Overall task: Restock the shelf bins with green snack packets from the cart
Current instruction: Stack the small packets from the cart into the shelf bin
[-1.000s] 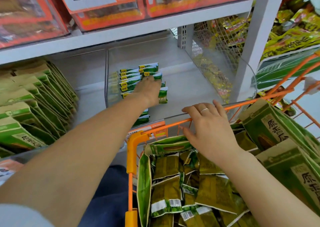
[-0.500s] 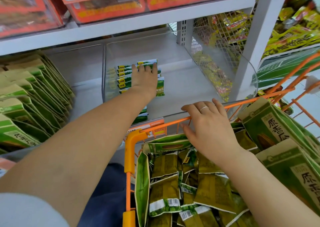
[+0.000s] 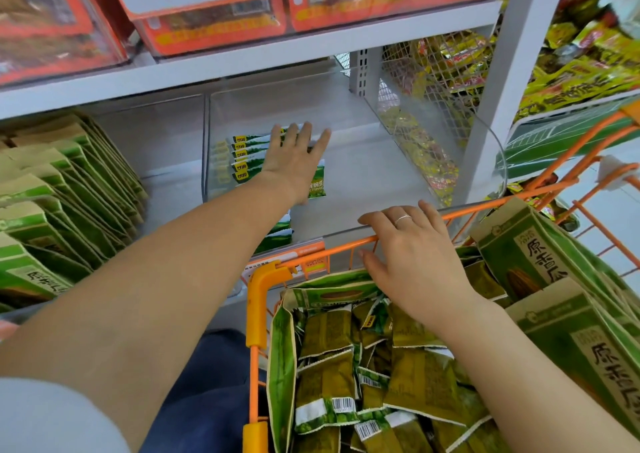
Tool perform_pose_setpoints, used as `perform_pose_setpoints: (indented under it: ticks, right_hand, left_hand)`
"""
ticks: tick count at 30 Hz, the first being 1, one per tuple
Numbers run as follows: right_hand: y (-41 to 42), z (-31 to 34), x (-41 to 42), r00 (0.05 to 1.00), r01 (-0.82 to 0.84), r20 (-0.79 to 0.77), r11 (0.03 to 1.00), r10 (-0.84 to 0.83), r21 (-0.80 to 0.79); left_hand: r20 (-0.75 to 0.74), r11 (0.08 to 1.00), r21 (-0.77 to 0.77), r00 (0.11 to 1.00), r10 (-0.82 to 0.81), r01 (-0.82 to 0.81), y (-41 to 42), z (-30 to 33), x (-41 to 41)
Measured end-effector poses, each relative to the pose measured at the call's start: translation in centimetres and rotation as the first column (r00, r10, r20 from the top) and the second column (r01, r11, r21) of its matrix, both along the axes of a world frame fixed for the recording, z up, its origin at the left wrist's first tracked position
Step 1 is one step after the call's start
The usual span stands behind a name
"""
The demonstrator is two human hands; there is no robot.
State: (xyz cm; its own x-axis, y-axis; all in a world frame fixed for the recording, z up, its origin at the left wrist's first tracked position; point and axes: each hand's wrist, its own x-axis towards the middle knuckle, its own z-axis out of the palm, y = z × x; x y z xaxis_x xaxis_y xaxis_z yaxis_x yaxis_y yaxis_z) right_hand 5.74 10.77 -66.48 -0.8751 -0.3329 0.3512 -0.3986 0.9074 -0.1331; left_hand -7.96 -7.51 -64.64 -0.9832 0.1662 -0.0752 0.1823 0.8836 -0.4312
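A row of small green snack packets point(image 3: 247, 156) lies in the clear shelf bin point(image 3: 363, 162). My left hand point(image 3: 294, 155) reaches into the bin with fingers straight and spread, lying flat over the packets. My right hand point(image 3: 412, 255) rests on the front rim of the orange cart point(image 3: 258, 286), fingers draped over the wire, a ring on one finger. Below it an open green carton point(image 3: 280, 366) in the cart holds several loose green packets point(image 3: 332, 376).
Green-and-tan bags point(image 3: 65, 203) fill the bin on the left. Larger green boxes point(image 3: 540, 255) stand in the cart's right side. A mesh divider point(image 3: 426, 82) with yellow snacks bounds the bin on the right. Orange-framed boxes point(image 3: 207, 13) sit on the shelf above.
My left hand has slid further back over the packets and its fingers have spread wider. My right hand stays on the cart rim.
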Motion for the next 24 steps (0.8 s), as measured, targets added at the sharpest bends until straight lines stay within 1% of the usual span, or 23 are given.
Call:
perform_pose_setpoints:
  ticks: [2,4,6,8,9,10,11,12,13,14,15,16,17,18,19,21,23,24]
  right_hand:
    - [0.1,-0.2,-0.1,1.000,-0.009,0.001,1.000,0.009,-0.004]
    - [0.2,-0.1,-0.2,0.999,-0.029,0.027,0.999,0.030,-0.033]
    - [0.1,0.7,0.0,0.994,-0.082,0.054,0.984,0.092,-0.161]
    - [-0.1,2.1,0.6,0.983,-0.164,0.034,0.941,0.182,-0.298]
    - [-0.3,3.0,1.0,0.974,-0.183,0.071,0.932,0.215,-0.312]
    - [-0.5,3.9,1.4,0.957,-0.182,0.170,0.944,0.234,-0.275]
    - [-0.5,4.4,1.7,0.926,-0.176,0.303,0.967,0.226,-0.183]
    - [-0.4,4.6,1.9,0.882,-0.178,0.434,0.982,0.185,-0.057]
    - [-0.2,4.7,2.1,0.823,-0.196,0.556,0.977,0.119,0.080]
    - [0.0,4.7,2.3,0.753,-0.233,0.656,0.951,0.043,0.205]
    - [0.1,4.7,2.5,0.685,-0.280,0.728,0.910,-0.034,0.307]
    - [0.1,4.6,2.8,0.630,-0.322,0.769,0.867,-0.103,0.380]
    - [0.2,4.4,2.9,0.597,-0.347,0.789,0.840,-0.146,0.418]
    - [0.2,4.2,3.0,0.581,-0.358,0.799,0.834,-0.154,0.421]
    - [0.3,4.2,3.0,0.580,-0.355,0.804,0.847,-0.132,0.395]
    - [0.9,4.6,2.7,0.596,-0.296,0.802,0.920,-0.033,0.258]
    - [1.6,5.1,2.2,0.617,-0.210,0.780,0.977,0.102,0.038]
    - [1.8,5.2,1.9,0.619,-0.180,0.762,0.979,0.192,-0.100]
  left_hand:
    - [0.011,0.998,-0.015,0.998,-0.059,0.059,0.5,0.1,-0.1]
    - [0.024,0.996,0.070,0.998,-0.061,0.059,1.3,0.7,0.4]
    - [0.004,0.969,0.242,0.999,-0.052,0.050,2.0,1.9,1.6]
    - [-0.034,0.890,0.452,0.998,-0.046,0.056,2.5,3.3,3.7]
    - [-0.065,0.835,0.545,0.997,-0.043,0.072,2.4,3.8,5.2]
    - [-0.105,0.778,0.620,0.994,-0.042,0.099,2.1,4.1,6.9]
    - [-0.150,0.725,0.674,0.987,-0.048,0.138,1.7,4.2,8.7]
    - [-0.186,0.683,0.708,0.980,-0.062,0.178,1.3,4.1,10.6]
    - [-0.203,0.651,0.730,0.976,-0.080,0.205,0.9,3.8,12.5]
    - [-0.200,0.626,0.750,0.975,-0.096,0.215,0.7,3.4,14.4]
    - [-0.192,0.609,0.762,0.975,-0.111,0.220,0.5,2.9,15.9]
    - [-0.201,0.613,0.754,0.971,-0.129,0.238,0.3,2.2,17.2]
    - [-0.231,0.638,0.721,0.962,-0.148,0.271,0.1,1.5,18.1]
    - [-0.261,0.665,0.683,0.952,-0.162,0.301,0.0,0.8,18.7]
    - [-0.278,0.677,0.666,0.946,-0.167,0.315,-0.1,0.3,19.2]
    - [-0.272,0.637,0.710,0.951,-0.145,0.300,-0.1,0.0,19.6]
    - [-0.249,0.560,0.786,0.963,-0.103,0.263,0.0,0.4,19.9]
    - [-0.232,0.504,0.831,0.970,-0.073,0.237,0.1,0.7,20.0]
